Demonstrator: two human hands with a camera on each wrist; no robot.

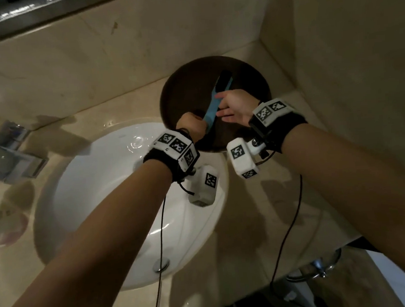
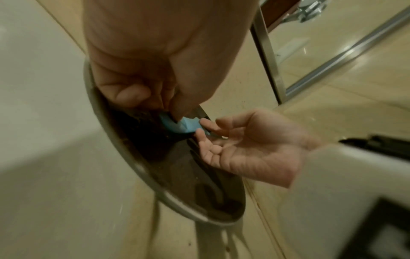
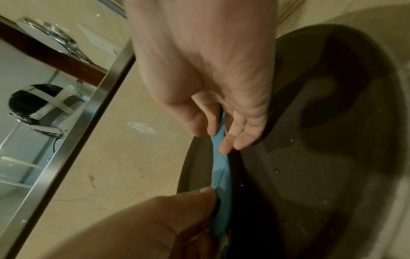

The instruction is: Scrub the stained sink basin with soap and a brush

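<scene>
Right now the left hand (image 1: 191,124) has its fingers curled round the near end of a blue-handled brush (image 1: 214,105), gripping it over a dark round tray (image 1: 185,83). The right hand (image 1: 235,106) meets the same handle a little farther along, its fingers nearly straight and loosely spread, the fingertips (image 3: 225,148) touching the blue plastic without closing round it. In the left wrist view the right palm (image 2: 255,154) faces up and open beside the handle. The brush's dark bristle head points to the far side of the tray and sits above its centre; whether the bristles touch the tray cannot be told.

Outward from the hands, the tray stands on a beige marble counter (image 1: 260,221), far and right of the white oval sink basin (image 1: 110,206), its near rim just at the basin's edge. The basin has wet patches near its far rim and a chrome drain (image 1: 161,265) at its near end. A square chrome faucet (image 1: 9,155) stands at the left. Marble walls rise behind and to the right, meeting in a corner past the tray. A metal-framed mirror (image 3: 66,122) runs along the far wall. Cables hang from both wrist cameras across the basin and counter. Below the counter's near right edge a chrome ring (image 1: 320,268) shows.
</scene>
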